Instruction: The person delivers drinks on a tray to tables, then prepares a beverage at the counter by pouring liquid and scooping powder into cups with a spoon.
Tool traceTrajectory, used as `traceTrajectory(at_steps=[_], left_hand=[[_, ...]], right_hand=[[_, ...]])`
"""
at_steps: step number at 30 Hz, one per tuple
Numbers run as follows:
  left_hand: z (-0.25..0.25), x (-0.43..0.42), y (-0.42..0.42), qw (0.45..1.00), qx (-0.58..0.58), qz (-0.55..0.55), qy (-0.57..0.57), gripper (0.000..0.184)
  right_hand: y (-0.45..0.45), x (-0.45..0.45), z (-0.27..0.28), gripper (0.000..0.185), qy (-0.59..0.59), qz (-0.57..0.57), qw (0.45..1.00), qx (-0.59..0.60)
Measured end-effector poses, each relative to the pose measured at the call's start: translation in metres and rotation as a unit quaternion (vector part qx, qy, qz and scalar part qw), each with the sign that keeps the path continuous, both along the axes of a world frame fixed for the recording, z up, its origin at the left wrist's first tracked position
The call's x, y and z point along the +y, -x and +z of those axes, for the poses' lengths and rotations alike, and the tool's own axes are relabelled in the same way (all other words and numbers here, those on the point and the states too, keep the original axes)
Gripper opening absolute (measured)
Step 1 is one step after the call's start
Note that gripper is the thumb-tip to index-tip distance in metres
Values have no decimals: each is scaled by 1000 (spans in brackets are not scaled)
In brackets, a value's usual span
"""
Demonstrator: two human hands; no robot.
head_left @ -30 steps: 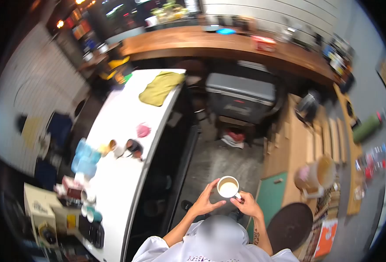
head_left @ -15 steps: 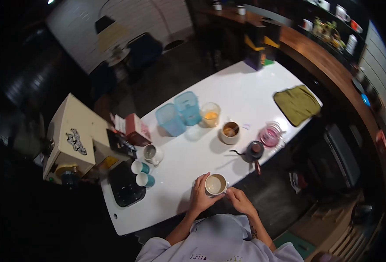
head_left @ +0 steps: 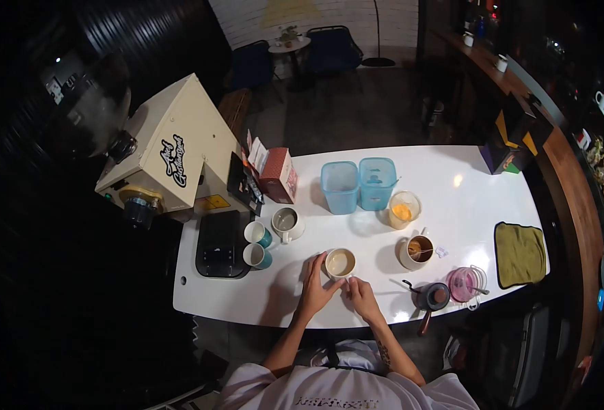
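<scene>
A cream mug (head_left: 341, 264) with a pale interior is between my hands near the table's front edge. My left hand (head_left: 313, 292) curves along its left side. My right hand (head_left: 363, 299) pinches it at the lower right, where the fingers hide the handle. To the right is another mug (head_left: 407, 254) with brown contents and a tea-bag string over its rim. Left of my hands stand a light mug (head_left: 287, 225) with a grey interior and two teal cups, one (head_left: 265, 236) behind the other (head_left: 257, 257).
A cream coffee grinder (head_left: 172, 154) stands left beside a red box (head_left: 279, 176). Two blue containers (head_left: 340, 191) and a clear cup with orange contents (head_left: 404, 209) stand behind. A black gooseneck kettle (head_left: 430, 298), pink glass vessel (head_left: 463, 284) and green cloth (head_left: 520, 255) are at right.
My view has swung toward the left, so the table appears more level. The mug and both hands are farther in from the table's front edge, the mug still held between them.
</scene>
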State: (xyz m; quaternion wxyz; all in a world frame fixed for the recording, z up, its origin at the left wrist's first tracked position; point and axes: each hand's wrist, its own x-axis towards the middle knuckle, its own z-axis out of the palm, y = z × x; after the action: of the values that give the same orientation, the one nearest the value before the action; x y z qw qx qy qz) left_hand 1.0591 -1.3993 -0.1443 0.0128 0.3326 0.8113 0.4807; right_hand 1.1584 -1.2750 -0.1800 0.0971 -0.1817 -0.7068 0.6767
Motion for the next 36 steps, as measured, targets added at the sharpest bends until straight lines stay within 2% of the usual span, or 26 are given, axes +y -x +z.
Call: traceTrajectory(at_steps=[4, 6, 9, 11, 13, 17, 25, 27, 29, 32, 34, 36], left_hand=[[-9, -8, 11, 999, 1, 42, -11, 81], [-12, -17, 17, 996, -46, 71, -36, 77], [-16, -28, 31, 991, -53, 116, -50, 71], [-17, -37, 43, 992, -35, 113, -44, 67], [-18, -42, 53, 991, -32, 126, -24, 64], [-23, -48, 69, 994, -34, 97, -36, 60], [-25, -48, 81, 995, -44, 73, -55, 63], [-22, -47, 80, 995, -39, 64, -58, 64], [-15, -45, 74, 992, -70, 88, -64, 65], [-3, -43, 57, 988, -75, 112, -69, 65], [4, -39, 43, 986, -82, 128, -66, 61], [2, -35, 31, 986, -127, 89, -68, 59]], right_hand=[[32, -7, -16, 44, 31, -2, 999, 6], [47, -12, -20, 43, 35, -16, 999, 24], [73, -17, -20, 42, 34, -32, 999, 26], [90, -18, -19, 43, 51, -41, 997, 26], [105, -19, -19, 43, 3, -63, 997, 36], [123, -18, -13, 41, 3, -88, 995, 39], [144, -21, -20, 35, 22, -101, 993, 59], [145, -21, -18, 37, 6, -105, 993, 58], [140, -18, -13, 30, -26, -95, 995, 26], [116, -21, 5, 24, 17, -124, 992, 4], [92, -20, 9, 25, 0, -109, 994, -3], [58, -19, 19, 23, -10, -86, 996, 7]])
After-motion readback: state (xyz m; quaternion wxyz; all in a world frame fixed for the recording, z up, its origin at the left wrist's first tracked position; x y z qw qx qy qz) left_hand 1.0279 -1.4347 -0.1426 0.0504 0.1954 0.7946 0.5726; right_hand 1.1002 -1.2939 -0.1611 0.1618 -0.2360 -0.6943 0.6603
